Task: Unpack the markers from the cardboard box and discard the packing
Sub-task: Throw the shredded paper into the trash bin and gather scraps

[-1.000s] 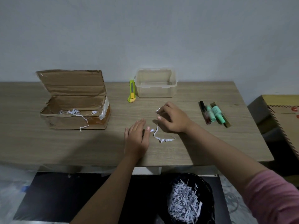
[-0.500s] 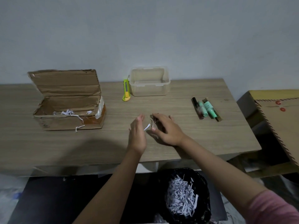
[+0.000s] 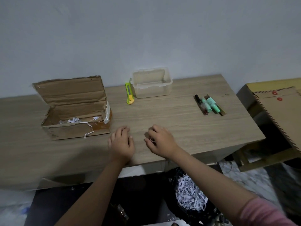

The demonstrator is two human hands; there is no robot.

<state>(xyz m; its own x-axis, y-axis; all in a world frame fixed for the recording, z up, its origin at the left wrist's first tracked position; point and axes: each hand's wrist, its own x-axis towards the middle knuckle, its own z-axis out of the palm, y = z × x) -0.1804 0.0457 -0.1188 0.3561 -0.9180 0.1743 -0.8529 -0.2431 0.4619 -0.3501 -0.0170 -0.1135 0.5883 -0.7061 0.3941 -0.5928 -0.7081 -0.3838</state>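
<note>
Head view. The markers (image 3: 209, 104) are lying together on the surface (image 3: 171, 115) at right of centre, already out of the cardboard box (image 3: 76, 110), which is sitting open at centre left with a few paper shreds (image 3: 74, 120) remaining inside. At lower centre, the right hand (image 3: 160, 141) is curling its grip narrowly around a small white scrap, while the left hand (image 3: 121, 142) is resting loose-fingered just beside it, holding nothing visible. A dark bin (image 3: 190, 194) below the surface is holding discarded shreds. Judged progress: unpacking done; clearing the last packing remains.
</note>
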